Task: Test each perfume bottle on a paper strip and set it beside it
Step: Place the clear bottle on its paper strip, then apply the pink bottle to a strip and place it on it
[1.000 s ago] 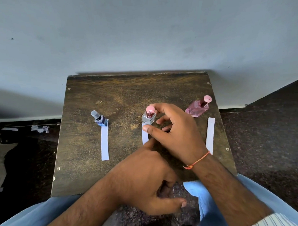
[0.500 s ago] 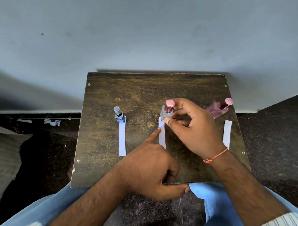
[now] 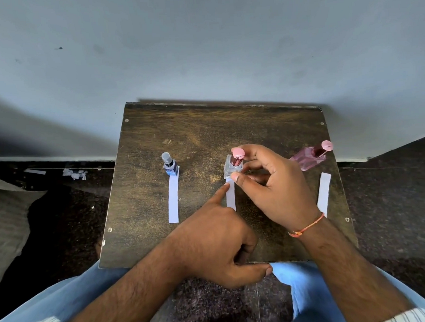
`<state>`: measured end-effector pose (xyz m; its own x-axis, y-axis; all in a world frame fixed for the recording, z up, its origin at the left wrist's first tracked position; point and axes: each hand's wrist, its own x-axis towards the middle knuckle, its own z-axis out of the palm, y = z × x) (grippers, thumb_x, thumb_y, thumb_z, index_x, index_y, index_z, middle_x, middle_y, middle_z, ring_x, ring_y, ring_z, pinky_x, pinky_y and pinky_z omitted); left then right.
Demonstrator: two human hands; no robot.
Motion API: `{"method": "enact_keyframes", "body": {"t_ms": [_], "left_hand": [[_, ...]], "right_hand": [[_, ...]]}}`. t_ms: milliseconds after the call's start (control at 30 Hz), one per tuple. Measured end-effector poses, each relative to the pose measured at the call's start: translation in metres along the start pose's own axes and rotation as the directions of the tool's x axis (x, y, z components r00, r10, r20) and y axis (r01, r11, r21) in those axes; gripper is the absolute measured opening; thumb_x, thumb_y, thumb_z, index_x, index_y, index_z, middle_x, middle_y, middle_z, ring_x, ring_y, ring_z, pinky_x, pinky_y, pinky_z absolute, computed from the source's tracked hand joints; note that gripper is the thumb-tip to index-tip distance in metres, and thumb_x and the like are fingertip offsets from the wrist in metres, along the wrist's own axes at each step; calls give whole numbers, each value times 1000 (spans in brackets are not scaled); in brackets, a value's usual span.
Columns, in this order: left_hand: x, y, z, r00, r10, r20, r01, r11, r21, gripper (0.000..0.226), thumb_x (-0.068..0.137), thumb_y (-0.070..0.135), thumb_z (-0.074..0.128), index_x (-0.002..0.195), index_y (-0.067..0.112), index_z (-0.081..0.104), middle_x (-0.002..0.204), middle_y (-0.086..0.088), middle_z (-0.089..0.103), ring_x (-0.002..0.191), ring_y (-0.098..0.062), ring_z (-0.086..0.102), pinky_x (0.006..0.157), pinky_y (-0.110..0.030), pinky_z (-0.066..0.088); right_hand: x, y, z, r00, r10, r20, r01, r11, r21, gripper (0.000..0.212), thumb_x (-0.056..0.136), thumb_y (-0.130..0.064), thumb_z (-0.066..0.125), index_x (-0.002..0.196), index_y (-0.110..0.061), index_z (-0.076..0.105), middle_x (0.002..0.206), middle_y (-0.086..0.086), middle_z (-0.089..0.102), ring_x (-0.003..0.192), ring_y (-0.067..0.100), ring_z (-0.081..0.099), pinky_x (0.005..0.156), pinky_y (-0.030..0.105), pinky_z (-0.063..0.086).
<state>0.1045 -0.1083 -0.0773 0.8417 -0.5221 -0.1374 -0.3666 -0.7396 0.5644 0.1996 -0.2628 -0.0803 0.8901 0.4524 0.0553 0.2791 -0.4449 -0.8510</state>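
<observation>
Centrally on the dark wooden tabletop (image 3: 145,187), a clear square perfume bottle (image 3: 233,169) with a pink cap is gripped by the right hand (image 3: 272,190): the forefinger is curled over the cap and the thumb is pressed against the near lower corner of the glass. It is held upright at the far end of the middle paper strip (image 3: 230,196), and whether its base touches the paper cannot be told. That strip is pinned by the left hand (image 3: 216,240), whose forefinger is stretched out onto the paper's left edge while the other fingers are curled under, with nothing held in them. To the left, a small blue bottle (image 3: 170,165) with a grey spray top is stood at the far end of the left paper strip (image 3: 173,198). To the right, a pink bottle (image 3: 309,157) is seen leaning rightward in the picture, just beyond the far end of the right paper strip (image 3: 324,193) and apart from it. An orange thread (image 3: 307,226) is worn round the right wrist
</observation>
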Motion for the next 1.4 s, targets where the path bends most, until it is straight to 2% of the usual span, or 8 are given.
{"method": "enact_keyframes", "body": {"t_ms": [233, 500, 600, 733, 867, 1000, 1167, 1400], "left_hand": [[4, 2, 3, 988, 79, -129, -82, 997, -14, 52, 94, 63, 66, 61, 25, 55, 55, 17, 52, 53, -2, 56, 132, -54, 17], [23, 12, 10, 969, 143, -201, -146, 989, 0, 50, 92, 59, 72, 61, 23, 58, 56, 13, 56, 55, -5, 54, 120, -48, 33], [32, 17, 13, 967, 157, -202, -159, 987, 6, 50, 94, 59, 71, 62, 23, 58, 57, 13, 57, 55, -6, 55, 118, -48, 34], [42, 23, 17, 964, 162, -213, -164, 986, 9, 48, 101, 58, 64, 65, 26, 61, 59, 14, 61, 55, -3, 56, 117, -43, 34], [50, 29, 20, 945, 184, -271, -189, 982, 8, 46, 102, 54, 66, 65, 26, 62, 59, 14, 62, 55, -3, 54, 114, -44, 37], [53, 32, 22, 920, 188, -342, -197, 980, 9, 46, 102, 49, 68, 64, 24, 63, 58, 12, 61, 55, -6, 54, 111, -44, 39], [55, 31, 22, 900, 206, -384, -223, 975, 0, 43, 100, 44, 72, 64, 24, 61, 57, 12, 59, 54, -8, 51, 102, -42, 45], [52, 31, 16, 925, 159, -347, -190, 980, -58, 40, 103, 43, 71, 68, 24, 67, 59, 11, 61, 55, -9, 53, 84, -36, 48]], "right_hand": [[-7, 9, -12, 998, 47, 47, -48, 999, 23, 53, 89, -10, 85, 136, -28, 69, 128, -17, 75, 112, 6, 74, 90, 34, 66], [-28, 19, -46, 995, -15, 94, 24, 995, -94, 26, 87, -16, 89, 110, -26, 81, 96, -17, 81, 82, 8, 77, 76, 32, 62], [-33, 22, -68, 987, -50, 154, 80, 977, -200, 6, 89, -34, 87, 91, -30, 82, 81, -18, 78, 74, 5, 75, 68, 37, 59], [-34, 37, -110, 987, 153, -54, -159, 837, -523, 49, 88, -70, 69, 65, -27, 66, 56, -11, 63, 56, 6, 61, 58, 39, 53], [-36, 47, -143, 865, 477, -154, -475, 683, -555, 55, 68, -82, 78, 79, -30, 63, 74, -12, 68, 71, 12, 64, 67, 41, 57], [-37, 56, -146, 782, 618, -81, -574, 662, -482, 56, 65, -68, 90, 100, -34, 61, 92, -11, 70, 85, 8, 65, 71, 36, 54], [-31, 61, -152, 785, 604, -137, -608, 707, -363, 56, 75, -41, 96, 121, -29, 67, 87, -9, 77, 85, 11, 71, 82, 43, 61], [-31, 64, -156, 792, 601, -110, -607, 753, -253, 39, 76, -18, 97, 106, -26, 75, 80, -1, 79, 75, 17, 75, 80, 43, 65]]}}
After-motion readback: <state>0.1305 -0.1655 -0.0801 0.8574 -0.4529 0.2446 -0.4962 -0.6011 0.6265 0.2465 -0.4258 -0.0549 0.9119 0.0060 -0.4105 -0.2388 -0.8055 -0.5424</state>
